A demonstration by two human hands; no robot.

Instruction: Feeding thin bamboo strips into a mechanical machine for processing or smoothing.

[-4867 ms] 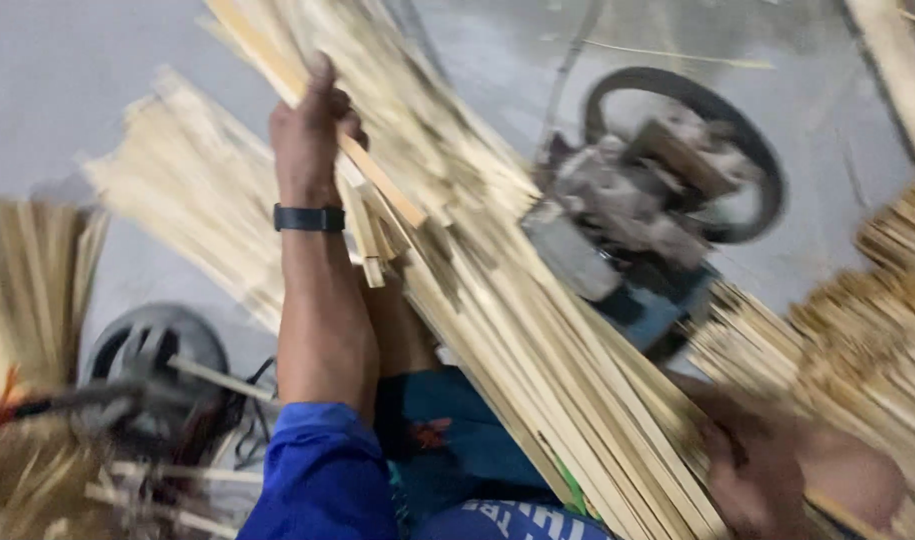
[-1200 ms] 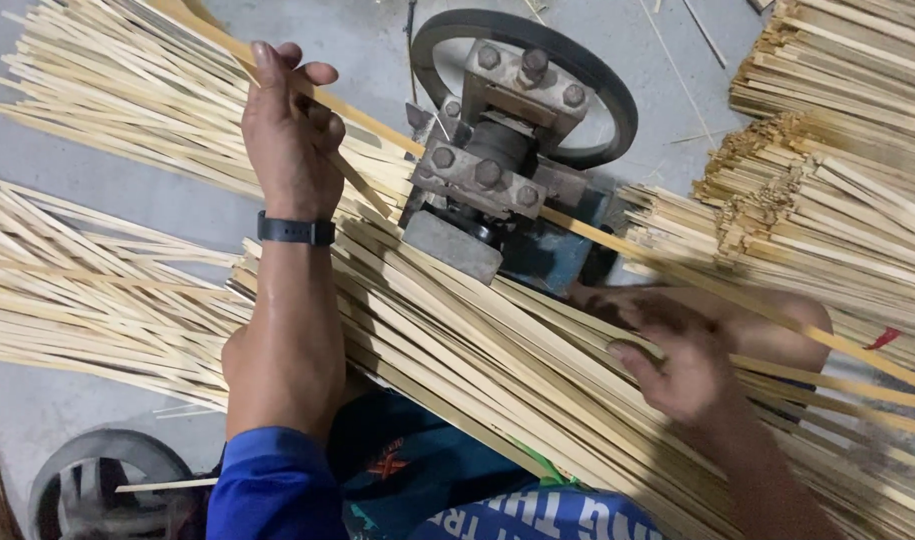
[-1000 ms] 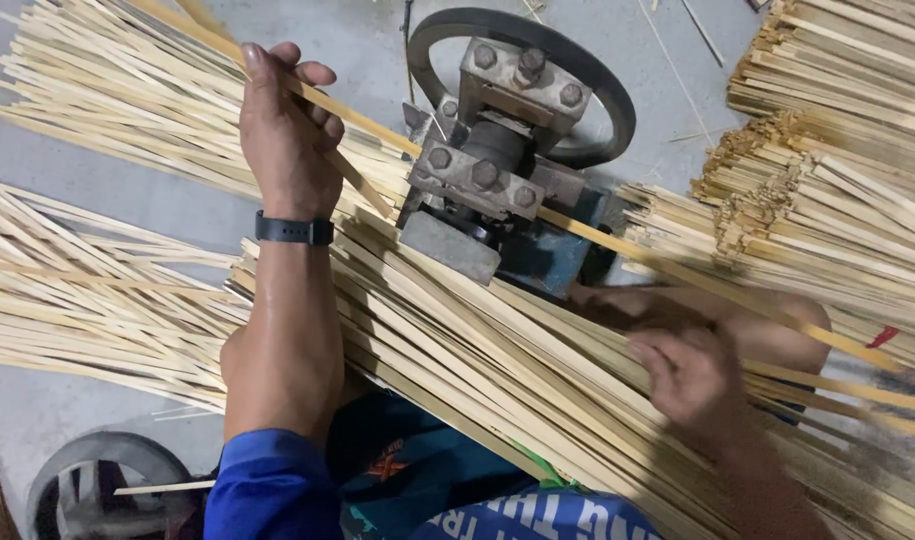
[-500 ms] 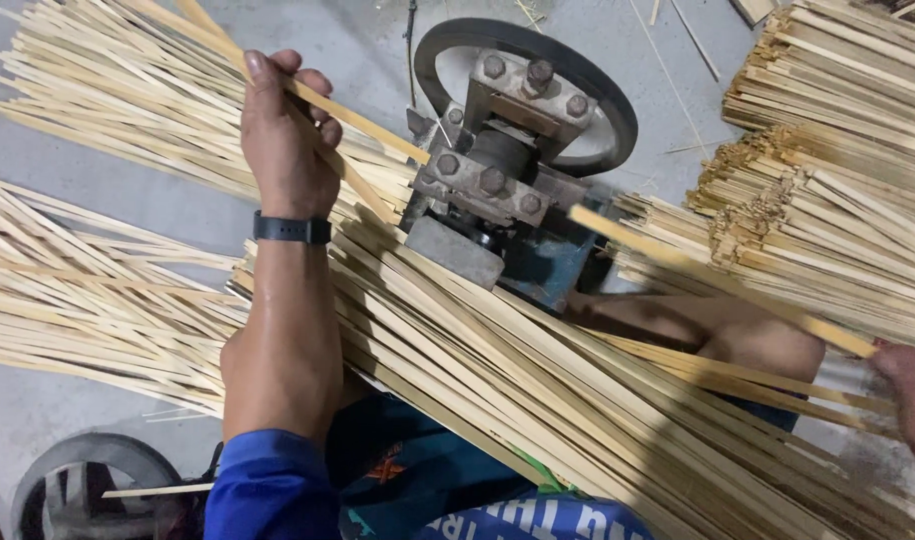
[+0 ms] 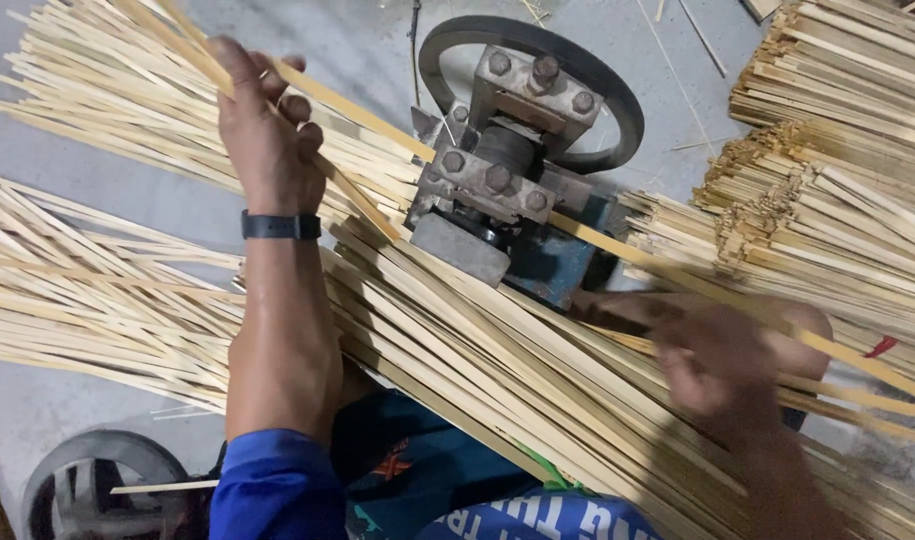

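Left hand (image 5: 262,140) grips a bamboo strip (image 5: 357,105) above grey concrete floor (image 5: 97,190).

No packages, labels, signs or screens among the bamboo strips (image 5: 537,390)

Left hand (image 5: 267,140) raised, fingers curled — right hand (image 5: 717,365) blurred, low.

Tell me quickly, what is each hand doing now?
Left hand: closed on a bamboo strip fed into the machine.
Right hand: blurred, cannot be told.
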